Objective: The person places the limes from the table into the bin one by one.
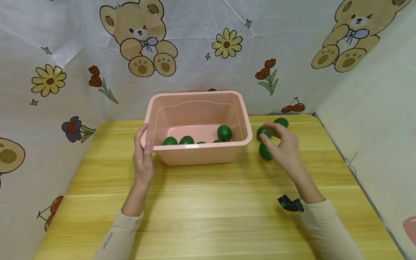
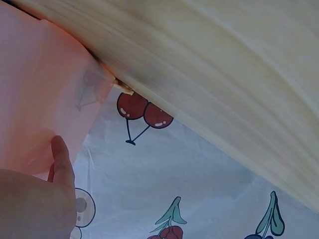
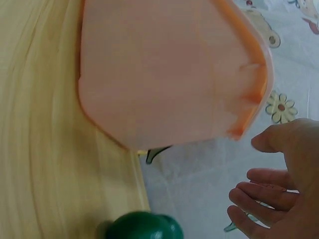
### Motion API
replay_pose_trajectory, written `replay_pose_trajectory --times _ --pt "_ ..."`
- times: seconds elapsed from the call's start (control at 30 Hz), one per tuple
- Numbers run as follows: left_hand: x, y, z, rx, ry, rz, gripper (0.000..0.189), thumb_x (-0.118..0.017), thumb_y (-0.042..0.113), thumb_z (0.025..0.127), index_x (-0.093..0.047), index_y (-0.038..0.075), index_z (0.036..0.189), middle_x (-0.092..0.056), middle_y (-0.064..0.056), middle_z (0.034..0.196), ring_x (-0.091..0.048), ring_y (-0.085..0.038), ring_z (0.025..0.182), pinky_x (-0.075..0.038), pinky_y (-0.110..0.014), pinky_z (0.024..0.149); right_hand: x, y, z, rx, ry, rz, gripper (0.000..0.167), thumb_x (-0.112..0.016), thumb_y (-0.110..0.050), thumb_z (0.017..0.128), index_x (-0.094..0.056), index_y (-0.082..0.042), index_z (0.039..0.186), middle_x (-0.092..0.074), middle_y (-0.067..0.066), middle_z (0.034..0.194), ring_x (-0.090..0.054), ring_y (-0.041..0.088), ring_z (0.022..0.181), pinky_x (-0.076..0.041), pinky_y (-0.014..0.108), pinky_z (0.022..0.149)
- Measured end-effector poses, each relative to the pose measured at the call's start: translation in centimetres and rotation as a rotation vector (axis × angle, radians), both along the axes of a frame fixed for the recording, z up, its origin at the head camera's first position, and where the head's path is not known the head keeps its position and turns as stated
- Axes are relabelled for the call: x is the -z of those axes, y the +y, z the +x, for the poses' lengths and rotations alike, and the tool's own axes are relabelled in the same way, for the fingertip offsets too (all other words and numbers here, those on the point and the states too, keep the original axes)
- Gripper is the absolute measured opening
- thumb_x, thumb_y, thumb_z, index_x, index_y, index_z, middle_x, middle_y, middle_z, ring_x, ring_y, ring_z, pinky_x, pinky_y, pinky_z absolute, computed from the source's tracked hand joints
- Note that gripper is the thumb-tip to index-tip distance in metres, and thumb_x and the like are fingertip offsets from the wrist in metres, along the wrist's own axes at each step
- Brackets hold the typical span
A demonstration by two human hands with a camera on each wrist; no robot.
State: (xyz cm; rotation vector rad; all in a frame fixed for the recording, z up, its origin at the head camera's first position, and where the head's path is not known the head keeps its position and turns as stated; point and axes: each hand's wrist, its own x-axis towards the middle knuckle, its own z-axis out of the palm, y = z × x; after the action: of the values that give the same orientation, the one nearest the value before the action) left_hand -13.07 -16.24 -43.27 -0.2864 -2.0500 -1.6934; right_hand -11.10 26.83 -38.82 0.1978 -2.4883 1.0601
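Note:
A pink plastic bin (image 1: 198, 155) stands on the table, with several smooth dark green ball-like pieces (image 1: 224, 133) inside. Part of those pieces is hidden behind its front wall. My left hand (image 1: 143, 162) touches the bin's front left corner, its fingers straight along the outer side and the thumb at the front. To the right of the bin lie three more green pieces (image 1: 265, 151), slightly oval. Over them hovers my right hand (image 1: 286, 148), thumb and fingers apart. The right wrist view shows nothing between the thumb and fingers of this right hand (image 3: 279, 184).
The light wooden table (image 1: 208, 209) reaches a white cloth (image 1: 191, 43) printed with bears and flowers, which hangs behind and at both sides. The bin stands near the table's back edge. A black strap piece (image 1: 290, 204) sits at the right wrist.

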Motion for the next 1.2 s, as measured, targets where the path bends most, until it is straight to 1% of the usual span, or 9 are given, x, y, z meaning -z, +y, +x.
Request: replay_pose_trajectory --times 0.17,0.3,0.47,0.63,0.77,0.9,1.03,1.13,1.2 --pt "-0.1 0.0 0.0 -0.005 -0.005 0.0 0.052 -0.042 0.028 0.108 -0.042 0.028 0.16 -0.049 0.001 0.161 -0.054 -0.028 0.14 -0.047 -0.038 0.111 1.2 1.5 0.0 0.028 -0.09 0.033 0.04 -0.071 -0.014 0.099 -0.065 0.005 0.133 -0.069 0.025 0.129 -0.065 0.043 0.119 -0.054 0.06 0.099" --pt "-0.2 0.0 0.1 -0.001 -0.002 0.01 0.052 -0.042 0.028 0.108 -0.042 0.028 0.16 -0.049 0.001 0.162 -0.054 -0.028 0.14 -0.046 -0.052 0.113 2.1 2.2 0.1 0.053 -0.171 0.074 0.043 -0.072 -0.016 0.098 -0.063 0.006 0.134 -0.067 0.029 0.13 -0.063 0.047 0.12 -0.054 0.063 0.097" --pt "-0.1 0.0 0.1 -0.002 -0.004 0.011 0.052 -0.042 0.029 0.108 -0.042 0.029 0.16 -0.048 0.002 0.162 -0.053 -0.028 0.14 -0.043 -0.064 0.112 2.9 2.9 0.2 0.047 -0.218 0.117 0.048 -0.076 -0.019 0.097 -0.062 0.009 0.134 -0.066 0.032 0.131 -0.063 0.05 0.12 -0.055 0.064 0.095" --pt "0.0 -0.1 0.0 0.003 0.001 0.011 0.052 -0.042 0.028 0.108 -0.042 0.029 0.16 -0.048 0.002 0.162 -0.054 -0.029 0.14 -0.043 -0.063 0.111 3.7 3.2 0.0 0.021 -0.285 0.116 0.054 -0.08 -0.022 0.095 -0.062 0.008 0.136 -0.065 0.032 0.133 -0.061 0.05 0.123 -0.055 0.064 0.095" --pt "0.0 -0.1 0.0 0.005 -0.003 0.009 0.052 -0.043 0.028 0.108 -0.042 0.029 0.16 -0.048 0.003 0.162 -0.054 -0.03 0.14 -0.044 -0.062 0.111 4.2 3.3 -0.2 0.006 -0.328 0.131 0.056 -0.082 -0.025 0.093 -0.062 0.006 0.135 -0.066 0.031 0.131 -0.064 0.05 0.12 -0.055 0.063 0.095" --pt "0.1 -0.1 0.0 0.011 -0.005 0.013 0.052 -0.043 0.029 0.108 -0.041 0.03 0.16 -0.047 0.004 0.163 -0.053 -0.03 0.141 -0.04 -0.069 0.111 4.5 3.2 -0.3 0.01 -0.33 0.138 0.054 -0.082 -0.025 0.093 -0.063 0.006 0.133 -0.068 0.03 0.129 -0.067 0.051 0.115 -0.055 0.062 0.095" --pt "0.1 -0.1 0.0 0.008 -0.007 0.014 0.052 -0.043 0.029 0.108 -0.041 0.031 0.16 -0.046 0.004 0.163 -0.052 -0.029 0.142 -0.04 -0.069 0.111 4.2 3.1 -0.4 0.016 -0.291 0.146 0.049 -0.083 -0.021 0.092 -0.065 0.007 0.129 -0.07 0.031 0.123 -0.067 0.048 0.113 -0.058 0.06 0.09" --pt "0.1 -0.1 0.0 0.007 -0.008 0.012 0.052 -0.043 0.029 0.108 -0.041 0.031 0.16 -0.046 0.005 0.163 -0.052 -0.028 0.142 -0.041 -0.068 0.111 3.3 2.9 -0.5 0.031 -0.249 0.152 0.048 -0.083 -0.02 0.091 -0.066 0.007 0.127 -0.071 0.032 0.121 -0.067 0.048 0.113 -0.06 0.058 0.085" --pt "0.1 -0.1 0.0 0.008 -0.008 0.011 0.052 -0.043 0.029 0.108 -0.041 0.031 0.16 -0.046 0.005 0.163 -0.053 -0.028 0.142 -0.041 -0.067 0.111 2.3 2.7 -0.5 0.038 -0.226 0.146 0.049 -0.083 -0.021 0.091 -0.066 0.007 0.128 -0.07 0.033 0.121 -0.068 0.048 0.113 -0.06 0.058 0.084"
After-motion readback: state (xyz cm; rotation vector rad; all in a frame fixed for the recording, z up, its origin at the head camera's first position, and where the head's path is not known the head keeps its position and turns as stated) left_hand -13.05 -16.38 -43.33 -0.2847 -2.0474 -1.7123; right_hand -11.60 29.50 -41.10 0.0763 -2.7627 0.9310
